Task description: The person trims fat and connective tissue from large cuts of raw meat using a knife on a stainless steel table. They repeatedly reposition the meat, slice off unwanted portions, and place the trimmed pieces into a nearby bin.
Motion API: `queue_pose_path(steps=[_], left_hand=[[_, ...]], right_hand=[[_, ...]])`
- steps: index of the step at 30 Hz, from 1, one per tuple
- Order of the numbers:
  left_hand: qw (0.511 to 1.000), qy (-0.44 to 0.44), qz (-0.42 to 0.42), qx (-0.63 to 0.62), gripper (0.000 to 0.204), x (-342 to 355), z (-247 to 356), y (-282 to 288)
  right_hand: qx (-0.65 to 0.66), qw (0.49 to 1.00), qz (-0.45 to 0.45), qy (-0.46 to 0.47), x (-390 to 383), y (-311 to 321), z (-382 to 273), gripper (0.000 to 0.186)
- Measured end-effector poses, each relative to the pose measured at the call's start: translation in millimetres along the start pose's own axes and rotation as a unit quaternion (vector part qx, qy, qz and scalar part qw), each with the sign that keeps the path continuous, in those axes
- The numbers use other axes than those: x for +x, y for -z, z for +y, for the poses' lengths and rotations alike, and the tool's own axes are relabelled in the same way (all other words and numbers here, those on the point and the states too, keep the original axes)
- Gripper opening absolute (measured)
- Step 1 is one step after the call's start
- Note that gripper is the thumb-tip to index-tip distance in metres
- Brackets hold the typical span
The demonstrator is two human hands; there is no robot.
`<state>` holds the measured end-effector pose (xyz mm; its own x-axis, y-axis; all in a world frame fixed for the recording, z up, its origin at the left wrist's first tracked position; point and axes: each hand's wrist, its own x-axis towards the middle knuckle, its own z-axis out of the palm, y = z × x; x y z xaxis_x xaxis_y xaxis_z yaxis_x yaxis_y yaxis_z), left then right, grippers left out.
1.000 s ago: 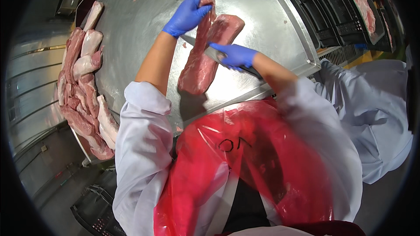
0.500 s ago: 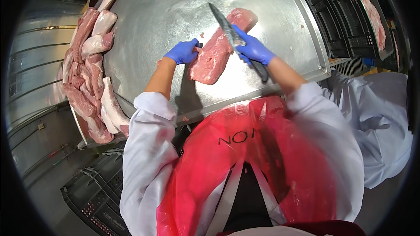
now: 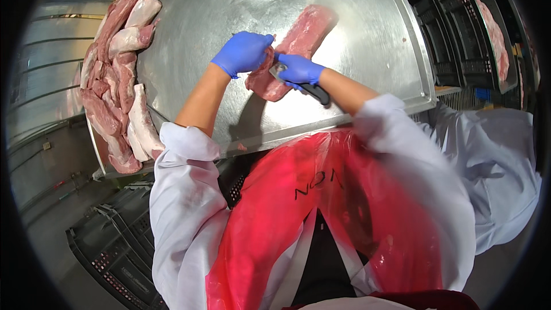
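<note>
Blue-gloved left hand [image 3: 244, 53] has fingers curled tight round a flap [image 3: 266, 62] of the meat slab [image 3: 304, 33], which lies aslant on the metal surface [image 3: 373, 40]; right hand's [image 3: 299, 70] fingers wrapped round a black-handled knife [image 3: 317, 95], blade mostly hidden.

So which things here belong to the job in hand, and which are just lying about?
In use:
Left hand, closed on meat at the slab's left side
Right hand, gripping the knife
Slab of meat
Metal table beneath it

Lying about, no hand on them:
Meat pieces along the left
Black crates at right
Black crates at lower left
</note>
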<state>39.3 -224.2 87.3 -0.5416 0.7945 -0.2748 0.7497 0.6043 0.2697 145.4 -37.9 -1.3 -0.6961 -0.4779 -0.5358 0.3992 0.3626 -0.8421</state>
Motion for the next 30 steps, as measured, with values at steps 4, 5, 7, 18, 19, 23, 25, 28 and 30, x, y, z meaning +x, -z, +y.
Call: queue_pose_path(steps=[4,5,7,18,19,23,25,28,30], left_hand=[[0.997,0.062,0.047,-0.018,0.018,-25,-20,37],[0.994,0.059,0.089,-0.015,0.017,-36,-17,48],[0.985,0.048,0.159,-0.047,0.018,-50,-1,77],[0.842,0.344,0.409,-0.078,0.021,-339,94,168],[0.840,0.370,0.395,-0.047,0.020,-374,105,161],[0.774,0.517,0.340,-0.135,0.020,-461,160,101],[0.729,0.605,0.249,-0.203,0.022,-502,172,39],[0.792,0.598,0.047,0.116,0.031,-528,167,-64],[0.832,0.539,0.131,-0.002,0.037,-413,140,-40]], right_hand=[[-0.068,0.989,-0.126,0.028,-64,-7,-23,0.080],[-0.058,0.987,-0.145,0.035,-77,-8,-11,0.080],[-0.077,0.983,-0.166,0.025,-72,-16,-5,0.078],[0.110,0.992,-0.004,0.065,-44,45,-9,0.078],[0.083,0.995,0.030,0.056,-36,65,10,0.076],[0.107,0.985,0.089,0.099,-23,96,37,0.076],[0.132,0.979,0.102,0.115,-16,93,36,0.077],[0.135,0.975,0.135,0.111,-3,67,25,0.079],[0.088,0.977,0.169,0.097,5,56,28,0.080]])
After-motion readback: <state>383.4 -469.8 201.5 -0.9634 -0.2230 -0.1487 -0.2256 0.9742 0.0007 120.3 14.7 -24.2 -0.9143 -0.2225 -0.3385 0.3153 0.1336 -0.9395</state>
